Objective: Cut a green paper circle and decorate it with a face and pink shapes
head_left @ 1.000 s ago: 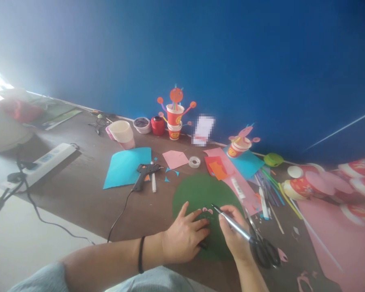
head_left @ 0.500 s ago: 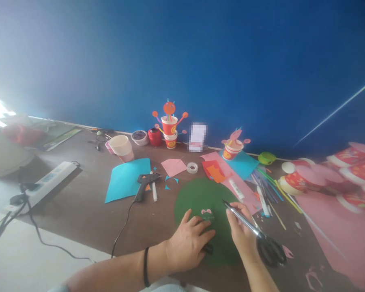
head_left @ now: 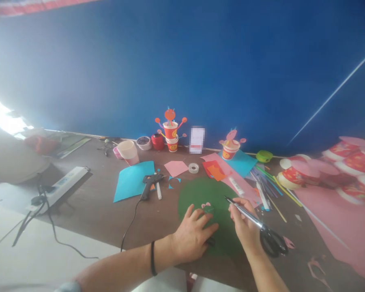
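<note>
My left hand (head_left: 194, 233) lies palm down with its fingers spread on a round green mat (head_left: 190, 190). At its fingertips is a small green piece with two pink round bits (head_left: 207, 207), partly covered by the fingers. Something small and black shows by the thumb; what it is I cannot make out. My right hand (head_left: 246, 225) is closed around a silver-and-black pen (head_left: 246, 213), whose tip points toward the far left, over the mat. Beside that hand lie scissors with black handles (head_left: 273, 241), their blades mostly hidden.
To the left are a glue gun (head_left: 149, 184) with a cord, blue paper (head_left: 130, 180) and a power strip (head_left: 62, 188). A tape roll (head_left: 194, 168) and decorated paper cups (head_left: 172, 138) stand toward the wall. Pipe cleaners (head_left: 270, 182), pink paper (head_left: 331, 227) and more cups (head_left: 292, 176) are on the right.
The camera view has tilted up slightly and turned a little left. Both hands keep nearly the same places on the mat, and the pen stays in the right hand.
</note>
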`<state>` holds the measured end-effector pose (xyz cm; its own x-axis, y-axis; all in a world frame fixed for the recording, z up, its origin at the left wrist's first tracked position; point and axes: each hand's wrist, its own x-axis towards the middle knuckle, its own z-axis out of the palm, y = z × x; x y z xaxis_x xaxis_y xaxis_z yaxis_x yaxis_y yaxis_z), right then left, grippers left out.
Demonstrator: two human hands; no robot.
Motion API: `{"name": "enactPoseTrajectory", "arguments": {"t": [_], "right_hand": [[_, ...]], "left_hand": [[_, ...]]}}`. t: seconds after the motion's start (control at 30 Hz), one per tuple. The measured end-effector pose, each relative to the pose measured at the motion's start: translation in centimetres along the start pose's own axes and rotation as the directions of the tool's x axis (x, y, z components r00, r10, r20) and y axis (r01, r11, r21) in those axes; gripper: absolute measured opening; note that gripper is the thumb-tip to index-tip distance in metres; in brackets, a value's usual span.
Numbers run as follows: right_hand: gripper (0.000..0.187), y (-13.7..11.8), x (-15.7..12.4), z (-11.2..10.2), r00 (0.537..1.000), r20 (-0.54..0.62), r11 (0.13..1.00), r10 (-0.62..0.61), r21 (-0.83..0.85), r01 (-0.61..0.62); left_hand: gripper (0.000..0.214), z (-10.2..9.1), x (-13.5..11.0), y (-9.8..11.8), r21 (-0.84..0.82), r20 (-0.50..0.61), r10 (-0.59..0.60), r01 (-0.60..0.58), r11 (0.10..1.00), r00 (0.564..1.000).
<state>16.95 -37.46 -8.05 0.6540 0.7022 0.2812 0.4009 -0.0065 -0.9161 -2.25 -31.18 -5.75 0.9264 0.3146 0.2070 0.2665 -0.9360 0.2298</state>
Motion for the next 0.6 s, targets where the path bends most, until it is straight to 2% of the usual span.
{"name": "enactPoseTrajectory", "arguments": {"t": [0.07, 0.13, 0.2, 0.27, 0.33, 0.43, 0.5, 0.6], "right_hand": [[0.027, -0.1, -0.1, -0.2, 0.998, -0.001, 0.998, 0.057, 0.011, -0.057], [0.029, -0.3, -0.1, -0.4, 0.990, -0.016, 0.988, 0.138, 0.066, -0.137], [0.031, -0.8, 0.0, -0.8, 0.981, -0.021, 0.976, 0.195, 0.108, -0.191], [0.035, -1.4, 0.5, -1.2, 0.978, 0.045, 0.972, 0.204, 0.112, -0.208], [0.040, -2.1, 1.3, -1.2, 0.973, 0.164, 0.979, 0.164, 0.096, -0.181], [0.042, -2.7, 2.8, -0.3, 0.953, 0.302, 0.998, 0.035, 0.039, -0.049], [0.042, -2.5, 3.8, 0.8, 0.946, 0.322, 0.999, -0.033, -0.002, 0.036], [0.041, -1.7, 4.3, 2.3, 0.951, 0.304, 0.997, -0.061, -0.021, 0.071]], "left_hand": [[0.044, -0.3, -0.1, 0.2, -0.004, -0.029, -0.014, 0.014, 1.000, 0.999], [0.034, -0.9, -0.3, 0.5, -0.002, -0.009, -0.001, 0.001, 1.000, 1.000], [0.022, -1.8, -0.4, 0.9, 0.017, 0.065, 0.055, -0.056, 0.998, 0.996], [0.014, -2.5, -0.3, 1.5, 0.044, 0.148, 0.124, -0.131, 0.990, 0.981], [0.013, -2.8, 0.2, 1.9, 0.073, 0.191, 0.166, -0.183, 0.980, 0.967], [0.016, -2.1, 1.5, 2.2, 0.124, 0.194, 0.178, -0.204, 0.971, 0.965], [0.018, -1.2, 2.6, 2.2, 0.158, 0.188, 0.169, -0.199, 0.967, 0.968], [0.018, 0.0, 3.6, 2.1, 0.201, 0.167, 0.150, -0.183, 0.962, 0.974]]}}
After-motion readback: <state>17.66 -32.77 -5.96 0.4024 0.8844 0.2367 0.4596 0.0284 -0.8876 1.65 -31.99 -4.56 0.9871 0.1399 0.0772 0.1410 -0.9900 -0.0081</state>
